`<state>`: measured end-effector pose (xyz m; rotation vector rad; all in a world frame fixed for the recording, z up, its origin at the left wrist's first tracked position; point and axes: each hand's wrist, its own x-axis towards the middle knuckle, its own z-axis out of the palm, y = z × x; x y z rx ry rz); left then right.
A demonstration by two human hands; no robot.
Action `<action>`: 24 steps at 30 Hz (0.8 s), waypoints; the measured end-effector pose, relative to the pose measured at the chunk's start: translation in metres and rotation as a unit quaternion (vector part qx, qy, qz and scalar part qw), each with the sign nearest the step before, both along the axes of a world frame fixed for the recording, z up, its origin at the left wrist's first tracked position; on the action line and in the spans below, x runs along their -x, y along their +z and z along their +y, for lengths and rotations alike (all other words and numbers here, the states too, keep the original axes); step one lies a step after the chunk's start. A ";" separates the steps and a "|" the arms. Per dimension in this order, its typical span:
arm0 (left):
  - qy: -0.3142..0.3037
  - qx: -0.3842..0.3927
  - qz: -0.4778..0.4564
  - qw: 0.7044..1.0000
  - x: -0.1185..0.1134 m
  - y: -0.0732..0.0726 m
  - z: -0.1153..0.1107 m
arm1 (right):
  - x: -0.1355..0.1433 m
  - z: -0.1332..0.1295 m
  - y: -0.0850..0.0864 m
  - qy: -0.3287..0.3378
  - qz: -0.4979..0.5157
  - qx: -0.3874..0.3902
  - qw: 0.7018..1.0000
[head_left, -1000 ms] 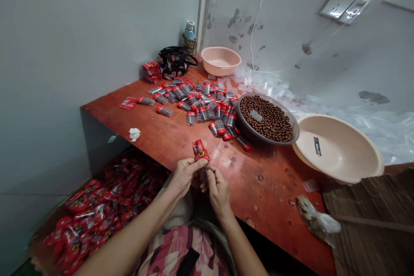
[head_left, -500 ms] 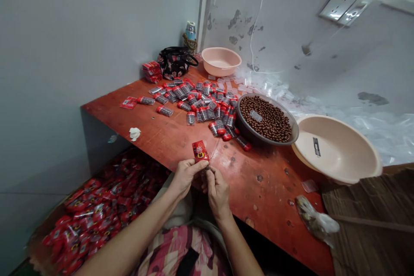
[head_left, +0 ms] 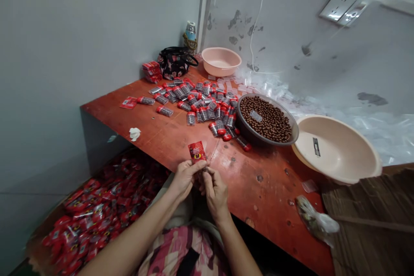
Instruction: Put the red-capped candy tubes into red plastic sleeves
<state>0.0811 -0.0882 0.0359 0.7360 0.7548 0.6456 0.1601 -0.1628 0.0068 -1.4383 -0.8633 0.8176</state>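
A printed red card (head_left: 197, 151) with a yellow-and-black mark stands up from my left hand (head_left: 186, 177), pinched between thumb and fingers at its lower edge. Closed just beside it, my right hand (head_left: 214, 189) has its fingertips at the card's bottom, and what they pinch is mostly hidden. Both hands are over the table's front edge. Beyond them lies a pile of small clear containers (head_left: 207, 112) with red caps and dark contents. A grey basin (head_left: 249, 134) full of brown balls is to the right of the pile.
Orange-red table (head_left: 239, 181). A cream basin (head_left: 343, 151) and a knotted plastic bag (head_left: 318, 220) lie right, near brown cardboard (head_left: 371, 220). Many red packets (head_left: 97, 215) fill a box at lower left. A pink basin (head_left: 221, 61) and dark handbag (head_left: 174, 64) are at the back.
The red card has shifted slightly left and tilted a little in my left hand. My right hand has moved slightly left, its fingers still closed at the card's lower end.
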 end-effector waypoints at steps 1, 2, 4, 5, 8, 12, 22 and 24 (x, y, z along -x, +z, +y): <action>-0.024 -0.008 -0.010 1.000 0.001 -0.001 0.000 | 0.001 0.000 0.000 0.006 0.034 -0.003 0.999; -0.043 -0.014 -0.022 0.999 0.003 -0.002 -0.001 | 0.002 0.001 0.001 0.012 0.075 -0.008 0.997; -0.065 -0.018 -0.036 0.997 0.006 -0.004 -0.003 | 0.004 0.002 0.001 0.017 0.151 -0.020 0.988; -0.064 -0.018 -0.036 0.997 0.008 -0.005 -0.004 | 0.006 0.003 0.000 0.016 0.177 -0.026 0.984; -0.009 -0.016 -0.009 1.000 0.009 -0.008 -0.005 | 0.008 0.004 -0.001 0.009 0.207 -0.039 0.978; 0.069 -0.004 0.007 0.998 0.006 -0.007 -0.004 | 0.007 0.003 0.000 0.033 0.202 -0.049 0.978; 0.121 -0.032 -0.003 0.992 0.004 -0.010 -0.009 | 0.011 0.003 -0.003 -0.020 0.217 -0.038 0.975; 0.134 -0.040 0.010 0.990 0.003 -0.012 -0.011 | 0.011 0.003 -0.003 -0.031 0.222 -0.036 0.974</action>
